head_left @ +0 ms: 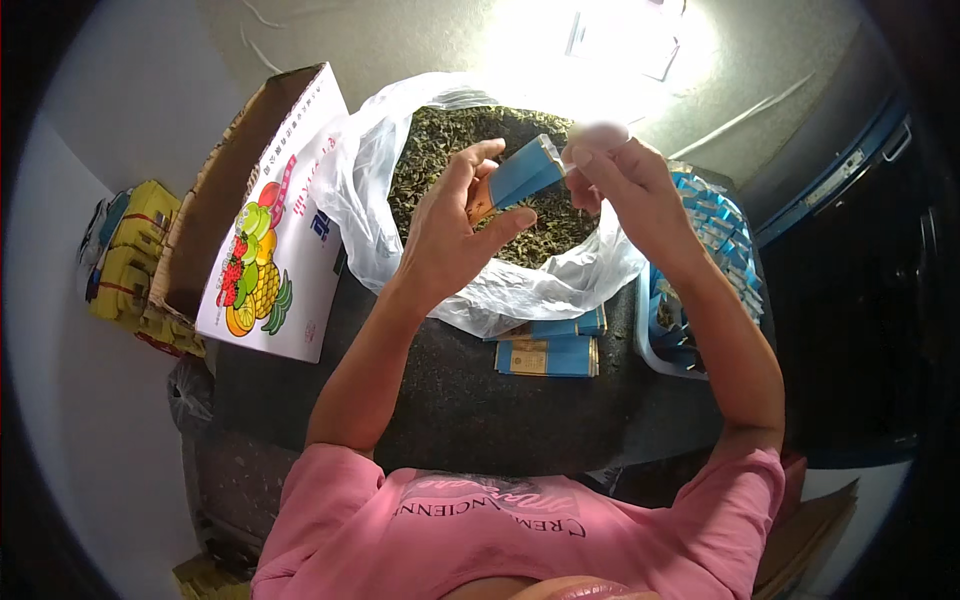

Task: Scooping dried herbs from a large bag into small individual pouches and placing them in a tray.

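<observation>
A small blue and gold packet (525, 176) is in my left hand (450, 217), held slanting with its upper end towards my right hand (634, 184). That hand pinches a pale rounded object (600, 135), perhaps a spoon or scoop; glare blurs it. Both hands are above a large clear plastic bag (517, 292) with its mouth spread wide. Dried leaves (427, 172), like loose tea, fill the bag. Flat blue and gold packets (555, 356) lie stacked by the bag's near edge, partly under its plastic.
A white carton (292, 247) with printed fruit stands open at left, beside bundled yellow packs (131, 262). Under my right forearm, a light-blue plastic basket (643, 330) holds several upright blue packets (720, 240). A bright lamp (622, 37) glares behind the bag. The dark tabletop (450, 405) runs towards me.
</observation>
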Tool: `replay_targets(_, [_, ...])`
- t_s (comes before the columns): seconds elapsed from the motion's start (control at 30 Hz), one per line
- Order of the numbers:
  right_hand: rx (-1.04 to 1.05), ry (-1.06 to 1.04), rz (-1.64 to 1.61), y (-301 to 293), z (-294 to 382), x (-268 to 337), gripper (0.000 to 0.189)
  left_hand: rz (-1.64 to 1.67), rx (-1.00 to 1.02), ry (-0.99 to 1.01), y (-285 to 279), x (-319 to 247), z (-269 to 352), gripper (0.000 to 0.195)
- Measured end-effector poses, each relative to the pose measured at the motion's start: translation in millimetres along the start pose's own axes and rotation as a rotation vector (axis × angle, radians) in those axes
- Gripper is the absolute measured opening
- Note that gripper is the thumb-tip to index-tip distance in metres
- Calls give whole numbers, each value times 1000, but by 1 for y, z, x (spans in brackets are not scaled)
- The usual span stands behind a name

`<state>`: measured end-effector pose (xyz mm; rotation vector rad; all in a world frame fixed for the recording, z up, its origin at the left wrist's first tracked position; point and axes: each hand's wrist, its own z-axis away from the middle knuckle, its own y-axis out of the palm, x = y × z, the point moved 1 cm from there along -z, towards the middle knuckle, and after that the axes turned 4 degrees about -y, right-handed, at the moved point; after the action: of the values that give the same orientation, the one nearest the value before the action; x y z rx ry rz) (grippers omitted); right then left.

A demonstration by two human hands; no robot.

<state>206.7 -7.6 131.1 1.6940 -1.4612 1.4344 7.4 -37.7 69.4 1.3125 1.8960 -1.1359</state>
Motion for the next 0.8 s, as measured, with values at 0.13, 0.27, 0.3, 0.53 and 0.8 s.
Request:
replay_targets(0.13, [13,222,-370,-1,-7,-9,20,-5,84,-38,-7,13,-7,56])
replay_targets(0.27, [139,267,-498,-10,-16,-22,25,98,67,-119,1,11,-6,48])
replay_targets(0.3, [104,300,-492,-9,-16,-19,27,96,61,-123,1,12,-5,48])
replay_targets(0.53, [112,-1,79,-2,-15,-9,25,172,24,-61,7,18,-2,49])
replay_targets(0.8, [136,-24,-47,-4,-16,-12,23,260,20,-28,9,21,1,47])
